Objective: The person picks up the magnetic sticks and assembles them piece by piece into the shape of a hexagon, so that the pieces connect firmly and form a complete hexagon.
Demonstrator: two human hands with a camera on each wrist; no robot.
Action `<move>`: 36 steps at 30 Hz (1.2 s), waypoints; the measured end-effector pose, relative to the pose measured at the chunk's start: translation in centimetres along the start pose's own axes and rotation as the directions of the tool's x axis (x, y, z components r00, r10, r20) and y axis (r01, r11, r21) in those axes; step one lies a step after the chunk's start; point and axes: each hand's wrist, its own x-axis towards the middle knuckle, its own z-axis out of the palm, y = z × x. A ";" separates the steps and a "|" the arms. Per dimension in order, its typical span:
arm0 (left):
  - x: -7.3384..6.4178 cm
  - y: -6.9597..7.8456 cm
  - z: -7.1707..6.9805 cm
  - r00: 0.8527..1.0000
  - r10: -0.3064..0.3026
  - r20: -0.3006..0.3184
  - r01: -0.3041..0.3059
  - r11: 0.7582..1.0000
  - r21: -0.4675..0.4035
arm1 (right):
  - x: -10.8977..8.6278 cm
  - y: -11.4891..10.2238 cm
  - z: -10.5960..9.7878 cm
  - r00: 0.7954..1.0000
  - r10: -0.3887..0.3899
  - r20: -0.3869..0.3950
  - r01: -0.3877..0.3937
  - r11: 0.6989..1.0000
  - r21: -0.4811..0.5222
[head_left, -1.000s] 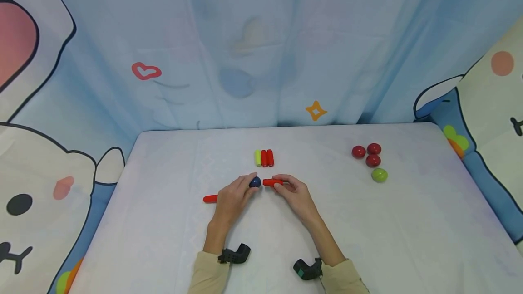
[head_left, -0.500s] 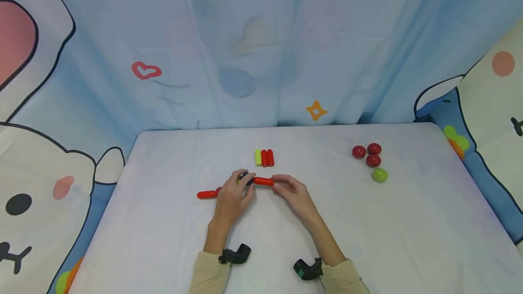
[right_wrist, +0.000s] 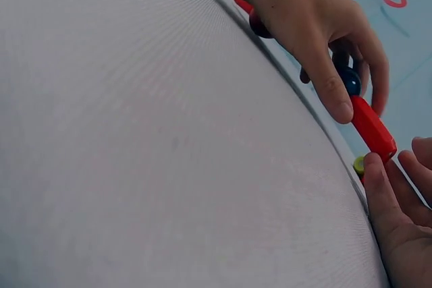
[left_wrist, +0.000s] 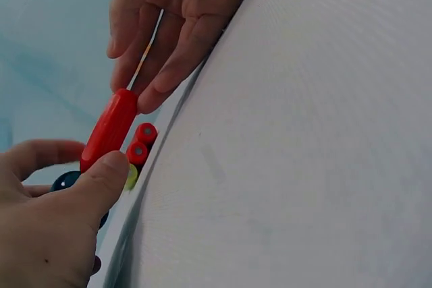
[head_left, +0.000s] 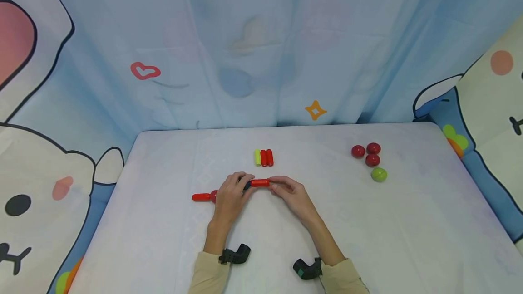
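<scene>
Between the two hands lies a long red bead (head_left: 260, 183). My left hand (head_left: 231, 193) pinches its near end between thumb and index finger, as the left wrist view shows. A dark blue round bead (right_wrist: 349, 80) sits end to end with it inside that grip. Thumb and fingertips of my right hand (head_left: 293, 194) hold the far end of the red bead. A thin pale line shows among the right fingers in the left wrist view. Another long red bead (head_left: 201, 197) and a dark red round bead (head_left: 213, 196) stick out in line left of my left hand, which hides what lies between.
Beyond the hands, one yellow-green long bead (head_left: 257, 158) and two red long beads (head_left: 267, 158) lie side by side. At the right are three dark red round beads (head_left: 372, 160) and a green round bead (head_left: 379, 174). A curtain (head_left: 229, 67) hangs behind the white table (head_left: 408, 221).
The red bead has moved left from the right hand's grip to meet the blue bead, and the left hand now grips it too. The beads left of the left hand have shifted further left.
</scene>
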 end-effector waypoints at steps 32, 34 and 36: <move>-0.1 -0.1 -0.1 0.992 -0.101 0.072 0.096 0.993 0.073 | 0.4 0.1 -0.7 0.999 -0.018 -0.046 0.016 0.999 -0.041; -0.2 -0.1 -0.1 0.991 -0.107 0.077 0.101 0.992 0.078 | 0.4 -0.1 -1.0 0.997 -0.045 -0.054 0.039 0.993 -0.112; -0.2 -0.1 -0.1 0.991 -0.112 0.080 0.106 0.992 0.075 | 0.4 -0.4 -1.4 0.995 -0.076 -0.069 0.062 0.981 -0.185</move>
